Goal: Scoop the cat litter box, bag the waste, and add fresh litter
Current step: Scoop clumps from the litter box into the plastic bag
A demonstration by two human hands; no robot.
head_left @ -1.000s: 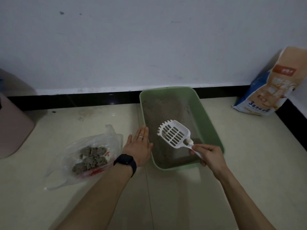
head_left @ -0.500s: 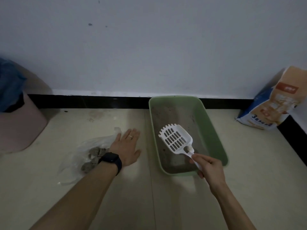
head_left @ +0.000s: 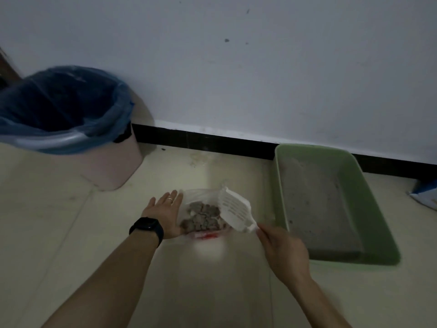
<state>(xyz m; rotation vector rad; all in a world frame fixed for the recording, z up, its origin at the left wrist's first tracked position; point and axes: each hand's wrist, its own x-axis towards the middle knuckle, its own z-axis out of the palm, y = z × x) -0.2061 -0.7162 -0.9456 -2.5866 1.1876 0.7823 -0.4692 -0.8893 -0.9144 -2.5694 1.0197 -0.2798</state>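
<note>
Clumps (head_left: 201, 218) lie in the bag (head_left: 201, 195). Left hand (head_left: 164, 213) rests flat-fingered at its left edge; right hand (head_left: 285, 250) grips the scoop (head_left: 236, 208) tipped over it. Tying off and fresh litter look left to do.

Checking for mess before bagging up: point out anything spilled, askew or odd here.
No spill shows around the bag of clumps or the litter box. Only a brownish smudge marks the floor by the baseboard, between bin and litter box. The scoop tilts over the bag, in the right hand.
</note>
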